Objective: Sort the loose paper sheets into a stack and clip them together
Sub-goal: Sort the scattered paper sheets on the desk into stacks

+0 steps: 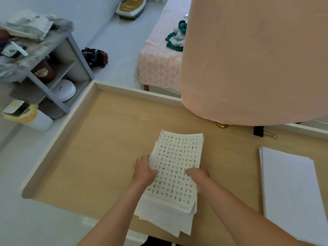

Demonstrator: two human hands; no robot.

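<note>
A stack of paper sheets [177, 157] with rows of handwritten characters lies in the middle of the wooden table [99, 148], its lower sheets fanned out unevenly toward the near edge. My left hand [144, 170] grips the stack's left edge. My right hand [199, 175] holds its right edge, thumb on the top sheet. A black binder clip [260, 132] with silver handles lies apart at the far right of the table, beside the raised rim.
A blank white pad [291, 189] lies at the right of the table. A large peach lampshade [253, 59] hangs over the far right corner, above a brass base [221, 125]. A grey shelf unit [53, 68] and a white bin [26, 114] stand left of the table.
</note>
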